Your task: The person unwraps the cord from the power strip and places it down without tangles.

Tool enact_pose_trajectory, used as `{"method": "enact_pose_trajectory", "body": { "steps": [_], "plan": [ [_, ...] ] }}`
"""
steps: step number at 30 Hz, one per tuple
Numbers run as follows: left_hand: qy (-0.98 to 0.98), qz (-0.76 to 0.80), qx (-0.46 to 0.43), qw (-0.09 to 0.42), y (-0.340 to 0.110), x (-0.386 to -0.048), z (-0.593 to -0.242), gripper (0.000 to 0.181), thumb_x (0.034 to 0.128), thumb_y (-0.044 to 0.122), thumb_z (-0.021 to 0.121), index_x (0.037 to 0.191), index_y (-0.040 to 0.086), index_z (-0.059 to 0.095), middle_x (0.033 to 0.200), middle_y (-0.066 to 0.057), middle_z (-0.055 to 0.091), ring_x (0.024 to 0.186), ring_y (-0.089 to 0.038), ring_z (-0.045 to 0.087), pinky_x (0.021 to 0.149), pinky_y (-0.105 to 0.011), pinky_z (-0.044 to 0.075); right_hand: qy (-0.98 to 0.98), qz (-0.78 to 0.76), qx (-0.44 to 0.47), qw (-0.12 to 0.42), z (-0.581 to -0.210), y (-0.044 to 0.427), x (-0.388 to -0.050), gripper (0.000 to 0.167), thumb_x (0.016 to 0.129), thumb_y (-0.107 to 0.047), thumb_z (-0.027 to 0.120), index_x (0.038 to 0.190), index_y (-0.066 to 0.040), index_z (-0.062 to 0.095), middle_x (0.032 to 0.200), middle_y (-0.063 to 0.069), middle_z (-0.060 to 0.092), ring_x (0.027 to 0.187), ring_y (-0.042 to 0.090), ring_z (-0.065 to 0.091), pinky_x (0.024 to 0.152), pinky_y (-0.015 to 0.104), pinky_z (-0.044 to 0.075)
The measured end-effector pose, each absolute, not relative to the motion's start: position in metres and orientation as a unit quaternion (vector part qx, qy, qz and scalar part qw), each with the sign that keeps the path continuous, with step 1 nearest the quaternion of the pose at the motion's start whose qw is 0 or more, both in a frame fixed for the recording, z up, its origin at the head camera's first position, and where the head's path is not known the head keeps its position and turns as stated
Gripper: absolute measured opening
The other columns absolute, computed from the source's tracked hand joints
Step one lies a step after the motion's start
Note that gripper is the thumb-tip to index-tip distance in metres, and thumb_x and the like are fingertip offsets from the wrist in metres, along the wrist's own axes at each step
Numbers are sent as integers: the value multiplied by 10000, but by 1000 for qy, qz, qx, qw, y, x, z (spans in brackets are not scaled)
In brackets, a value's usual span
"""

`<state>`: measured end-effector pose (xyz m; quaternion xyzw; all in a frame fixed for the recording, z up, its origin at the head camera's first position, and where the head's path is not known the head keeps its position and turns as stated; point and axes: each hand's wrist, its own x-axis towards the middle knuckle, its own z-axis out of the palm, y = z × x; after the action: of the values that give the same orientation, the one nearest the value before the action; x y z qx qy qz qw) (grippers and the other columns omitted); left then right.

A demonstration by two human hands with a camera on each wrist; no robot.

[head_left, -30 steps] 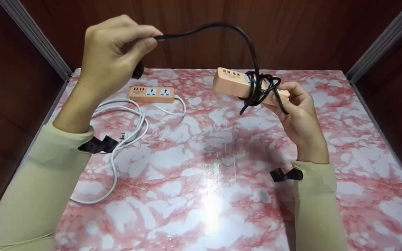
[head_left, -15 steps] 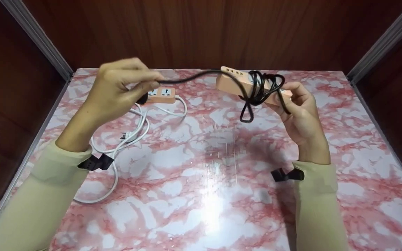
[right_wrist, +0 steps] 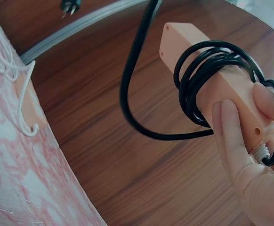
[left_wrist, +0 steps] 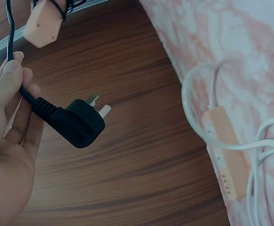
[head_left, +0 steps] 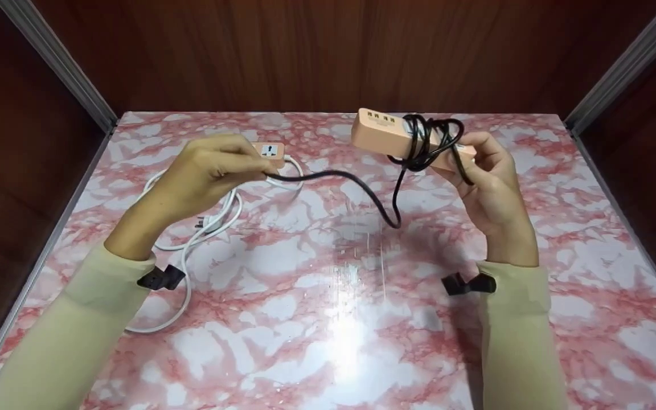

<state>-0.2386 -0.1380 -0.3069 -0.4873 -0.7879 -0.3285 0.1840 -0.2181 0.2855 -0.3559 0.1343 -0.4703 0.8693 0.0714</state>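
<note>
While black cord (right_wrist: pixel 124 94) sags, held power strip (head_left: pixel 388 136) points lengthwise left.

Head view: second peach power strip (head_left: pixel 273 156) on marbled table (head_left: pixel 282 262), 10–11 o'clock. White cord (head_left: pixel 188 287) looped, 8–9; white plug (head_left: pixel 212 223), 9. Wooden wall (head_left: pixel 328 57), 12.

I see both sleeved forearms (head_left: pixel 519 336) stretched forward, the left hand (head_left: pixel 208 173) pinching and, well apart, the right hand (head_left: pixel 493 191) gripping.
</note>
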Motion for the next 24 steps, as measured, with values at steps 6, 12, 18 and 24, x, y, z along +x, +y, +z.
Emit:
{"method": "enact_pose_trajectory", "body": {
  "steps": [6,12,18,24],
  "plan": [
    [-789,-278,-519,173,-132,-242,-327,209,911,21,798,1084,123,856,1049,-64,780,1146,-284,720,854,-328,520,-463,873,141,66,-356,287,-219,136,949,123,693,1034,28,646,1024,150,621,914,236,713,883,336,628],
    [-793,-260,-535,134,-127,-240,-346,294,911,-53,785,1113,149,853,945,-40,734,976,-206,706,791,-328,578,-476,867,135,67,-356,287,-219,135,953,103,701,1026,-3,658,1030,148,629,922,218,706,878,323,627],
    [-806,-219,-539,105,-125,-239,-367,295,892,-31,821,1098,178,849,958,-25,713,916,-208,678,806,-363,580,-476,867,134,67,-356,286,-218,139,953,101,703,1019,-12,658,1030,148,629,917,215,706,872,320,628],
    [-811,-189,-549,78,-125,-241,-393,246,899,17,841,1078,187,852,927,-10,703,876,-207,651,803,-376,560,-476,865,144,62,-356,287,-218,138,957,105,692,1034,-6,665,1036,147,641,906,225,716,868,326,629]
  ]
}}
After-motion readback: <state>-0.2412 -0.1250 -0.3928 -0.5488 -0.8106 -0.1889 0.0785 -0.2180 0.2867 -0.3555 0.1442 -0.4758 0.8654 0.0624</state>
